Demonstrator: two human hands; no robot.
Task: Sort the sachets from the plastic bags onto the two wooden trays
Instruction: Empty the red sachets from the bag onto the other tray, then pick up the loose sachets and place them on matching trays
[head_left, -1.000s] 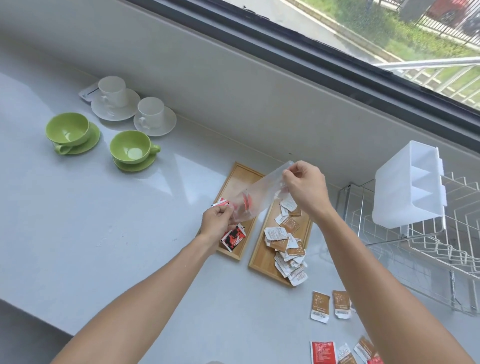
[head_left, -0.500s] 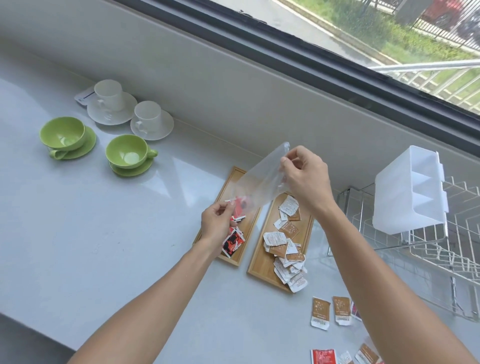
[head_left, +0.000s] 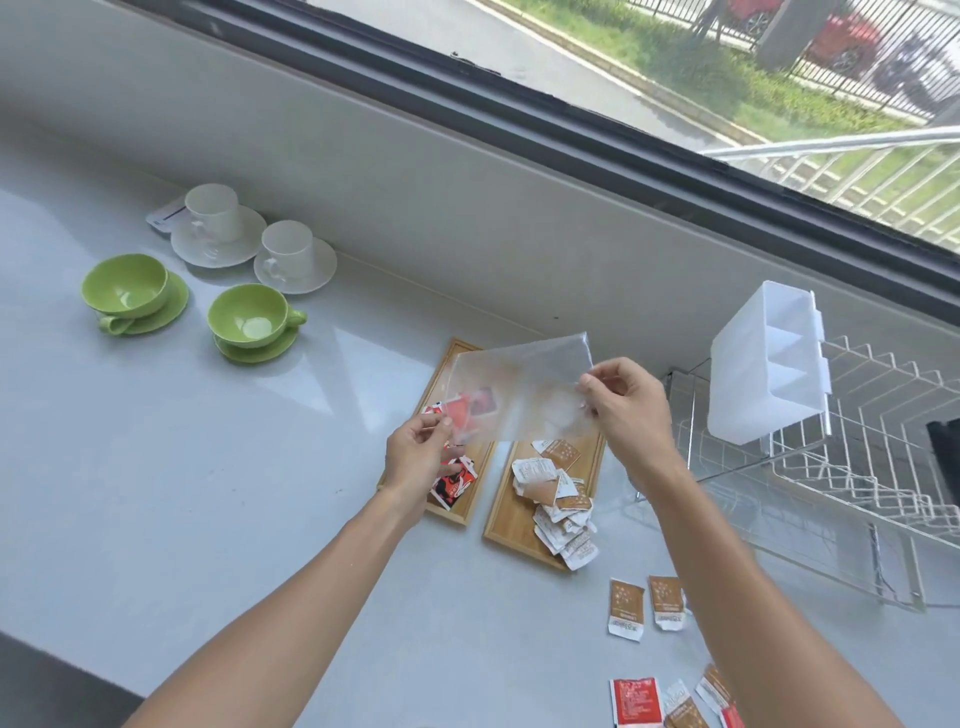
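A clear plastic bag (head_left: 524, 389) is held flat above the two wooden trays. My right hand (head_left: 626, 402) pinches its right edge. My left hand (head_left: 418, 452) pinches its lower left corner, where a red sachet (head_left: 470, 410) shows through the plastic. The left tray (head_left: 457, 512) holds red and black sachets (head_left: 452, 486), partly hidden by my left hand. On the right tray (head_left: 511, 522) lies a heap of brown and white sachets (head_left: 558, 506).
Loose brown sachets (head_left: 644, 605) and a red sachet (head_left: 635, 701) lie on the white counter at the lower right. A wire dish rack (head_left: 831, 499) with a white plastic caddy (head_left: 769, 369) stands at right. Green cups (head_left: 249, 319) and white cups (head_left: 288, 252) on saucers sit at the back left.
The bag has turned from a steep tilt to nearly flat and facing me. My right hand came down and to the right; my left hand kept its hold on the lower corner.
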